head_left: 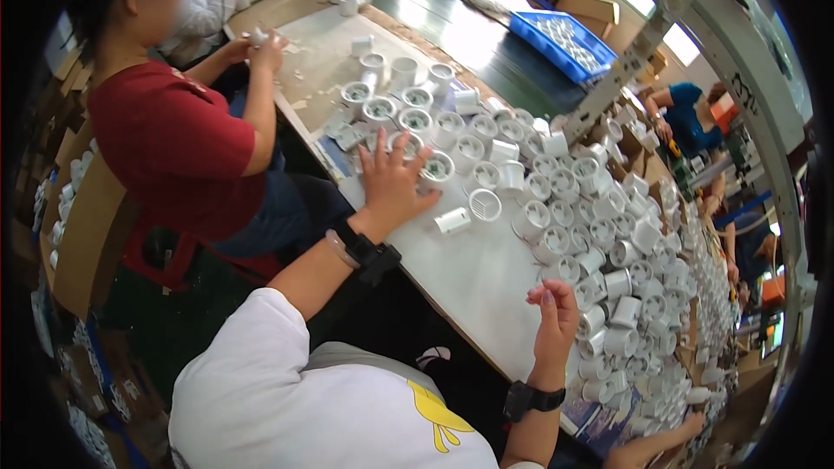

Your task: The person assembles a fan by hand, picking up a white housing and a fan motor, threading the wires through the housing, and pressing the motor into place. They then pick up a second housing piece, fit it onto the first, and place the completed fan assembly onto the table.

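Observation:
My left hand [393, 181] is open, its fingers spread over a group of round white plastic housings at the table's left part. Its fingertips rest on or just above a white housing [437, 168] with greenish parts inside; contact is hard to tell. Beside the thumb lie a small white plastic piece [453, 221] and a housing with a slotted face [485, 204]. My right hand [554, 317] is raised over the table near the big pile of white housings [621, 278]. Its fingers are curled in toward the thumb, and whatever they may hold cannot be made out.
A person in a red shirt [174, 130] sits at my left, handling a small white part. Beyond the table runs a dark green conveyor belt [408, 9] with a blue tray [563, 43]. A metal post [621, 78] stands at the far right. Another forearm [656, 445] reaches in bottom right.

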Demonstrator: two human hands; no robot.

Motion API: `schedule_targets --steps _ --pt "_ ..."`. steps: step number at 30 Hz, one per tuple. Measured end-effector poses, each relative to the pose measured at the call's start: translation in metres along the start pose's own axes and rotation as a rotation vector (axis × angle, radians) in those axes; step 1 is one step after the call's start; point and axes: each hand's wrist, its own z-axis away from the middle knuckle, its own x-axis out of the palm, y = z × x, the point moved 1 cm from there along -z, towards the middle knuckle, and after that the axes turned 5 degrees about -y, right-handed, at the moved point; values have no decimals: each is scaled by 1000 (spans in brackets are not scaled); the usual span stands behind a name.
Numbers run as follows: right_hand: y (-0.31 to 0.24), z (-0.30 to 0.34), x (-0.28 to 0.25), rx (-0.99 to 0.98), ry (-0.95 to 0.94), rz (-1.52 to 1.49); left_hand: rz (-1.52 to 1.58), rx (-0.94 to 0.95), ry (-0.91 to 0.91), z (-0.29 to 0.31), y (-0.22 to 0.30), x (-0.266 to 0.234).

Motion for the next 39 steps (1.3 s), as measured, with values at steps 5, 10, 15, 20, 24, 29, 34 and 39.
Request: schedule_targets --steps 5,10,15,20,24,29,34,39 --pt "-3 1 -8 -9 -3 -16 -56 -99 -29 -14 -11 0" --pt "-5 5 -9 1 24 4 -100 -108 -19 -19 -23 3" --pt "-4 7 -8 12 -5 -14 -166 -47 -15 -15 -10 -15" --pt "6 7 -10 47 -79 -20 92 193 -73 -2 30 -36" --pt "8 14 -9 72 -127 52 213 189 -381 4 70 -32" --pt "-4 14 -26 -16 -67 563 279 236 -421 20 68 0" --pt "-5 -14 -61 -324 186 1244 1244 84 -903 27 99 -11" --pt "10 -34 -49 -278 115 1466 1927 15 -1177 33 123 -23"
